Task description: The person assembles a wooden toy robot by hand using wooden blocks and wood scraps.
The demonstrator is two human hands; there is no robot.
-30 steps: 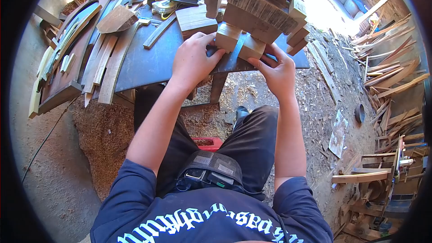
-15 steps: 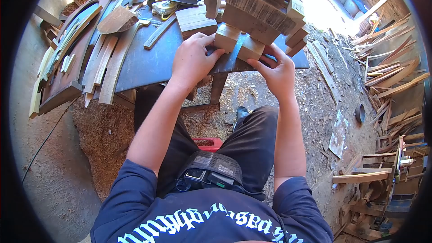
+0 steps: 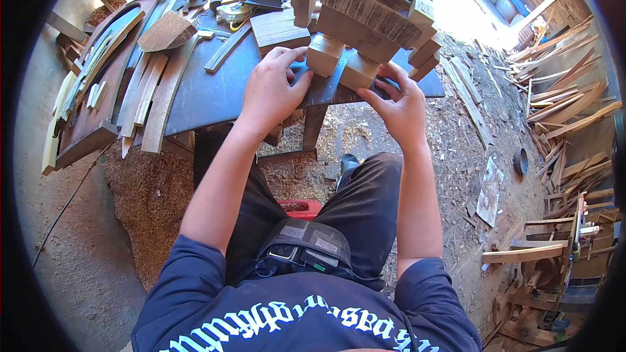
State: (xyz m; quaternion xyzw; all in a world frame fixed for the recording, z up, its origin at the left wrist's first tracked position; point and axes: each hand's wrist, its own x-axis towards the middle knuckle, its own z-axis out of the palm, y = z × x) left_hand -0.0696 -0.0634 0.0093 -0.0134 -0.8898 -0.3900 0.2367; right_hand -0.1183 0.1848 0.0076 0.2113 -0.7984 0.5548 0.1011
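Observation:
Two pale wooden blocks (image 3: 325, 55) stand side by side under a stack of timber pieces at the table's near edge. My left hand (image 3: 272, 88) is beside the left block, thumb and forefinger apart, the fingertips close to its side. Close against the right-hand block (image 3: 358, 71) is my right hand (image 3: 401, 104), its thumb at the lower front corner and its fingers parted along the right side. Whether the fingertips touch is hard to see. Across the blocks rests a thick rough-faced timber (image 3: 368, 19), with smaller blocks piled on and around it.
A larger block (image 3: 280, 29) lies left of the stack, near a tape measure (image 3: 235, 13). Long strips (image 3: 171, 94) and an angular offcut (image 3: 167, 31) cover the left of the dark table (image 3: 212, 101). Scrap wood (image 3: 574, 111) leans along the right wall.
Both hands have eased slightly outward from the two blocks, the left hand more visibly. The whole view has shifted a little; the stack stays as it was.

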